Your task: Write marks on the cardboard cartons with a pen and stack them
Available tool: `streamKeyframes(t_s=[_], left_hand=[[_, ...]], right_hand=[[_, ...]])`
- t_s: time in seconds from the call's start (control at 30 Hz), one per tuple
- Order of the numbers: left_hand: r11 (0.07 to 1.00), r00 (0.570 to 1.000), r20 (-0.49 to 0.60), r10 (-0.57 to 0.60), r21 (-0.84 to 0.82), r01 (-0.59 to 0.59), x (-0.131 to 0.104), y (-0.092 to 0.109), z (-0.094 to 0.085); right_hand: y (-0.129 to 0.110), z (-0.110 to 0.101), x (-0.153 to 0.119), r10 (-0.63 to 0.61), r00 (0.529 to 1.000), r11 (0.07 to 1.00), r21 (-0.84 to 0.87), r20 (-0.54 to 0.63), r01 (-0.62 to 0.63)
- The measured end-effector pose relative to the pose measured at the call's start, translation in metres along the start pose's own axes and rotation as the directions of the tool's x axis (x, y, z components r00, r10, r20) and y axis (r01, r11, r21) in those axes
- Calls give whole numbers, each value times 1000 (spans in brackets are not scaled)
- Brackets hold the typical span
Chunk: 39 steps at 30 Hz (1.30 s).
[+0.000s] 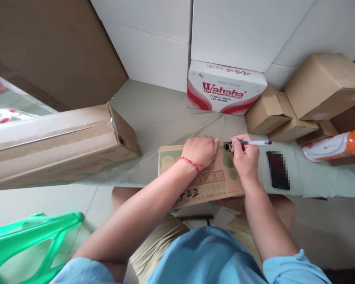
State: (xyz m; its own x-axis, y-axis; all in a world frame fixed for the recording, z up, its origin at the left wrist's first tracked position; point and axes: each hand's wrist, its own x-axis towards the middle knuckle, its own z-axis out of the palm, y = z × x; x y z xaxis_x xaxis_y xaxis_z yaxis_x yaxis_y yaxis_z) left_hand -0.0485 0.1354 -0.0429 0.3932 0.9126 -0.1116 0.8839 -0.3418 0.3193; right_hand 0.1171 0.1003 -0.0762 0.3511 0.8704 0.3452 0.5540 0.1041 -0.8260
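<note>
A brown cardboard box (pixel 225 185) with green and brown print lies in front of me, close to my lap. My left hand (pixel 199 154) rests on its upper face, fingers curled at the far edge and partly hidden; a red string circles the wrist. In my right hand (pixel 246 157) is a slim clear pen (pixel 258 142), pinched between thumb and fingers and lying nearly level. The pen's left end is by a dark hole (pixel 227 146) near the box's far right corner. A dark phone (pixel 278 169), partly pixelated, lies right of my right hand.
Beyond stands a white and red Wahaha carton (pixel 225 88). Several brown boxes (pixel 325 86) are stacked at the right, beside an orange-and-white bottle (pixel 337 146). A long carton (pixel 62 146) stands at left, above a green plastic stool (pixel 47 240) on the floor.
</note>
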Motion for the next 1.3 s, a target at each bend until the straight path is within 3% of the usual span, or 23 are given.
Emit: streamKeyframes(t_s=[0.23, 0.77, 1.3], left_hand=[[1000, 1000, -5, -3, 3, 3, 1, 0, 2], [1000, 1000, -14, 15, 6, -15, 1, 0, 1], [1000, 1000, -18, 13, -3, -13, 2, -1, 1]], right_hand=[[-1, 0, 0, -13, 1000, 1000, 16, -5, 13], [1, -1, -1, 89, 990, 996, -10, -109, -91], [3, -1, -1, 89, 989, 996, 2, -119, -89]])
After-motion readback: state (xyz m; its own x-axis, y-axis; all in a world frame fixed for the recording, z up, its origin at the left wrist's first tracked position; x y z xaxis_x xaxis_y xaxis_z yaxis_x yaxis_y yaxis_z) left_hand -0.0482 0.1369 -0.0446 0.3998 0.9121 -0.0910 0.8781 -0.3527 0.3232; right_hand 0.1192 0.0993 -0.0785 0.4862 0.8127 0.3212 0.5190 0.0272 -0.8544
